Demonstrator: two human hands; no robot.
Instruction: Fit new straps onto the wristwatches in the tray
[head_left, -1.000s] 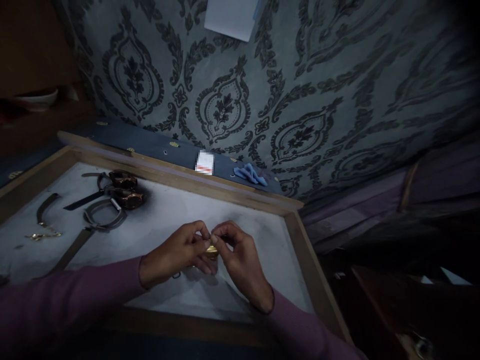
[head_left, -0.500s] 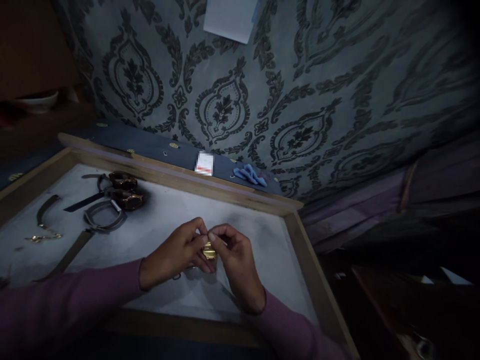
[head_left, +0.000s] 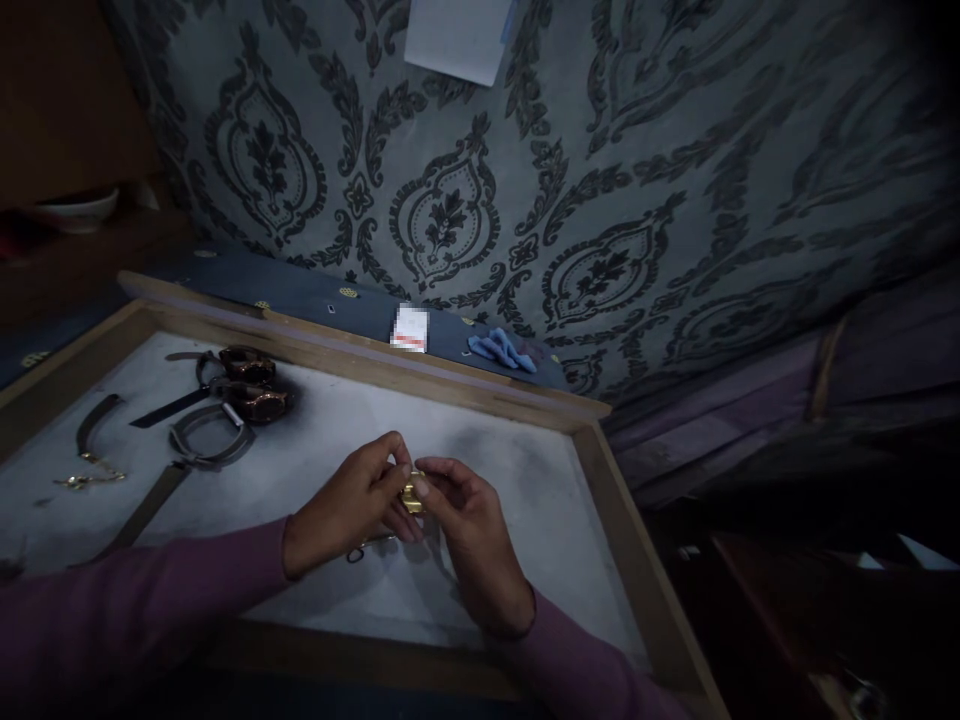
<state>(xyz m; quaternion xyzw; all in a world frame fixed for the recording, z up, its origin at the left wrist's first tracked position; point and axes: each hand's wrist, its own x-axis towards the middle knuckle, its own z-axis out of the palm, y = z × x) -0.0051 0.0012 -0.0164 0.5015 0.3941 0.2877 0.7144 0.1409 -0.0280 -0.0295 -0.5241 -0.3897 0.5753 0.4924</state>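
Observation:
A small shiny gold metal piece [head_left: 412, 494] is pinched between my two hands over the wooden tray; its exact kind is hard to make out. My left hand [head_left: 366, 488] grips it from the left, thumb and index finger closed at its upper edge, the other fingers curled beneath. From the right, my right hand [head_left: 474, 525] presses its thumb on the front of the piece, index finger behind. Partly covered by my left hand, a thin metal item with a small dark ring [head_left: 355, 554] lies on the tray's pale bottom.
The shallow wooden tray [head_left: 622, 540] surrounds my hands. On its left lie dark-strapped watches [head_left: 266, 405], a looped grey strap [head_left: 212, 440] and a short strap [head_left: 91, 425] with a gold chain [head_left: 94, 480]. Behind its rim are a small white packet [head_left: 410, 328] and a blue cloth [head_left: 501, 349].
The gold piece has turned a little and shifted slightly left. My right thumb now lies on its front, and the fingertips of both hands have parted slightly at the top.

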